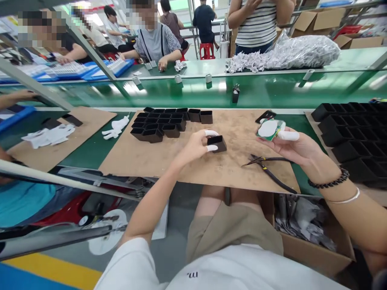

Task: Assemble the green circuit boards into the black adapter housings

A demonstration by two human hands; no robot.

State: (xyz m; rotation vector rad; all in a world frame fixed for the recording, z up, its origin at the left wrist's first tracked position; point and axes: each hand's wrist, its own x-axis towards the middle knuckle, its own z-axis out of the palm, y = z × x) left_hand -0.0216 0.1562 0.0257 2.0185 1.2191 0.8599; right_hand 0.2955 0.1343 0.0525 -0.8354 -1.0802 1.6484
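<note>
Over the near cardboard [145,161], I see the right hand [298,148] and the left hand [196,146] gripping: at right a green-and-white piece [268,129], probably fragile, better held by edges; to its left a black box [221,146], seemingly light and stiff, pinched by its walls.

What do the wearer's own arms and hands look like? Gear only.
Left hand: white, tube-shaped finger cots on thumb and one finger. Right hand: similar white thumb cot; black beaded bracelet, thin silver-coloured bangle on that arm. Left arm: short white fabric sleeve.
</note>
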